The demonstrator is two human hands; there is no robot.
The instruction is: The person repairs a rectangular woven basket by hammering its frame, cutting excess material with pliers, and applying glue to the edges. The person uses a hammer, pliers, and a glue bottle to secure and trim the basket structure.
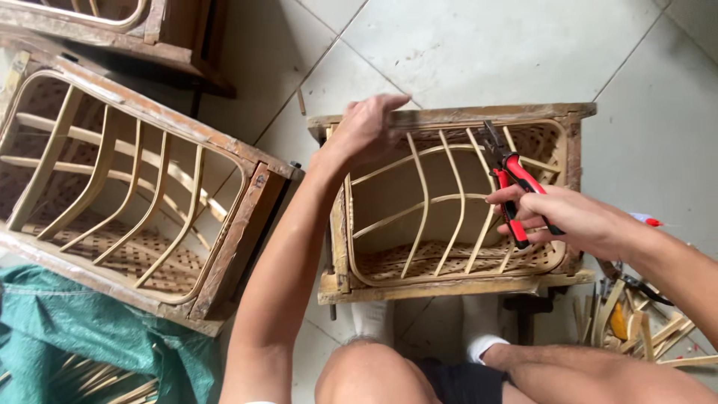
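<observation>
A wooden frame (456, 114) with a half-built rattan basket of bent cane ribs (422, 202) inside it stands on the floor between my knees. My left hand (366, 127) rests on the frame's far left corner, fingers curled over the top rail. My right hand (565, 221) holds red-and-black pliers (512, 179) over the right side of the basket, their jaws pointing up at the cane ribs near the far rail.
A second, larger wooden frame with a rattan basket (127, 187) lies to the left, and another wooden piece (112, 26) sits behind it. A green tarp (75, 329) with cane strips is at lower left. Cane offcuts and tools (636, 322) lie at lower right on the tiled floor.
</observation>
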